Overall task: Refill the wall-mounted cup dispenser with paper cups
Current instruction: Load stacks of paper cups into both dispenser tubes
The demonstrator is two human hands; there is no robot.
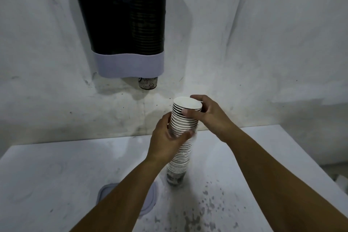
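Head view is showing the dispenser [122, 15] hanging far left on the wall, one cup [147, 83] poking out below. Left hand [165, 140] is gripping the stack [183, 137] mid-height, fingers curled round its plastic sleeve. Right hand [207, 113] is pinching the stack's top. Stack is standing near-upright over the surface [56, 175], below-right of the dispenser.

Paper cups and wall-mounted dispenser.
Tall nested stack of paper cups [182, 137], white rims banded dark, stands near upright, mouth upward, partly in clear wrapping; the left hand's fingers [170, 133] wrap its middle, the right hand's fingertips [195, 98] pinch its top rim. Above the fingers hangs the dark translucent dispenser [128, 15] with a pale collar, one printed cup [147, 84] protruding below.
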